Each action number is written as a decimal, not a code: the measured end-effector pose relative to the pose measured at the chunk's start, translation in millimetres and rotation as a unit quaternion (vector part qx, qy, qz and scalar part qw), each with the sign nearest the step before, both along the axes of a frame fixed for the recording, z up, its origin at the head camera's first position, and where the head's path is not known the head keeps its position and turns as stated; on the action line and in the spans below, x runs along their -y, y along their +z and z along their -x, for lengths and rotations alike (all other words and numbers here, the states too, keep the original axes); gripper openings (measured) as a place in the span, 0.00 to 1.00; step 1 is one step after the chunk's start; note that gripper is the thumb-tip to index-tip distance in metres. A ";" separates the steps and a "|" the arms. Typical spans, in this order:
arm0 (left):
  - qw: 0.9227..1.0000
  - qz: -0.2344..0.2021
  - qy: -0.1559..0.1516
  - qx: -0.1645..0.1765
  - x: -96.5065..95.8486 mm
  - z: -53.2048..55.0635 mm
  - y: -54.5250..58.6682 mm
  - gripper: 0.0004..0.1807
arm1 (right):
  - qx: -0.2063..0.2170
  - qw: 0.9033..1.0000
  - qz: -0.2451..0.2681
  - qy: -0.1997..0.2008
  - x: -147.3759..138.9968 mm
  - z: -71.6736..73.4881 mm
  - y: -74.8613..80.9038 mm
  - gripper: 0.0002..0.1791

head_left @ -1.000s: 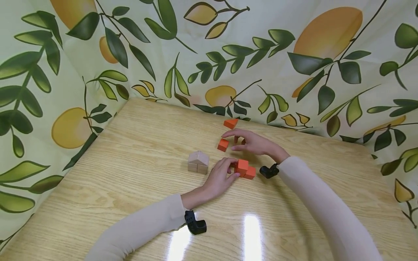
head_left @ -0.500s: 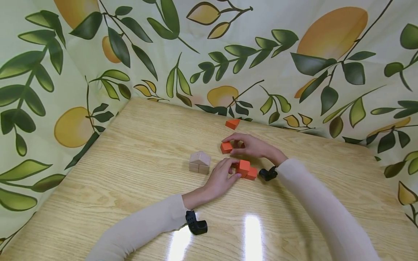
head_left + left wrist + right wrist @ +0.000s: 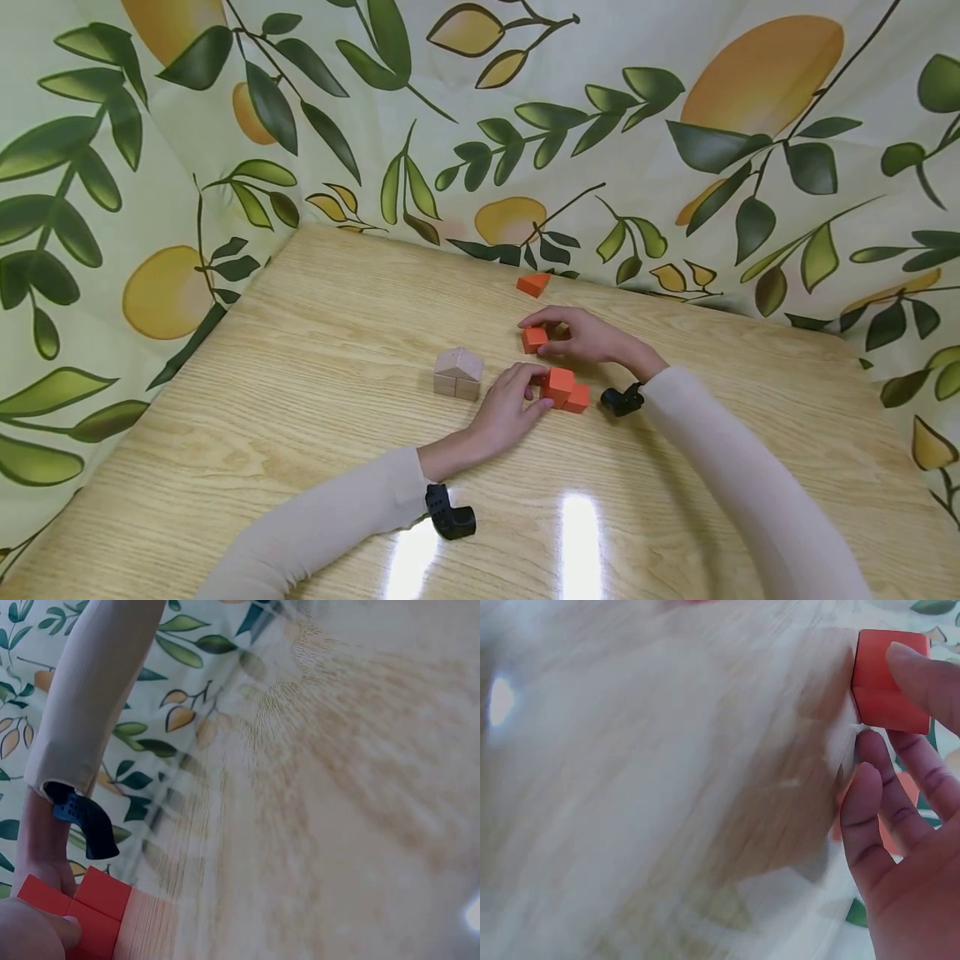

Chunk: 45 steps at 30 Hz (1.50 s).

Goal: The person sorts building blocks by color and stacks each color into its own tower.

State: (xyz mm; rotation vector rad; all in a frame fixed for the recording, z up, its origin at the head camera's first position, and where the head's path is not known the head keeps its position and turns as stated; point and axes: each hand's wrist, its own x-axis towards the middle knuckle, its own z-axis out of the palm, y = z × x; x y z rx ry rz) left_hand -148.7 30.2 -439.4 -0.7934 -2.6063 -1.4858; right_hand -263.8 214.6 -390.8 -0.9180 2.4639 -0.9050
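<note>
My left hand [image 3: 504, 415] holds a small group of orange-red wooden blocks [image 3: 560, 386] between thumb and fingers. One cube sits on top, and another block [image 3: 577, 398] stands at its right; the far side is hidden by the fingers. In the left wrist view the thumb presses on the red blocks [image 3: 96, 930]. Just beyond, my right hand [image 3: 588, 335] pinches a single orange-red cube [image 3: 534, 340]. The right wrist view shows the thumb on one face of that cube [image 3: 891, 679], with fingers at another side.
Left of my left hand stands a plain wooden block house [image 3: 458, 373] with a triangular roof. An orange triangular block [image 3: 533, 284] lies near the back edge of the wood-grain table [image 3: 337, 333]. Fruit-patterned cloth [image 3: 420, 108] hangs behind and at the left.
My right hand has come down onto the loose cube, gripped it and drawn it rightward, nearer the other blocks. My left hand stays at its blocks.
</note>
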 end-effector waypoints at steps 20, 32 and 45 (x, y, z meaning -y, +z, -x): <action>1.000 0.000 0.000 0.007 -1.2 1.4 -1.5 0.21 | -0.036 0.997 0.039 -0.060 -32.9 -18.8 -10.6 0.22; 1.000 0.000 0.004 0.008 -1.7 0.4 -0.2 0.21 | -0.030 0.992 0.048 -0.109 -46.8 -34.4 -14.2 0.22; 1.000 0.002 0.006 0.015 -2.6 -0.6 1.1 0.21 | -0.003 0.977 0.115 -0.177 -47.8 -67.8 4.2 0.22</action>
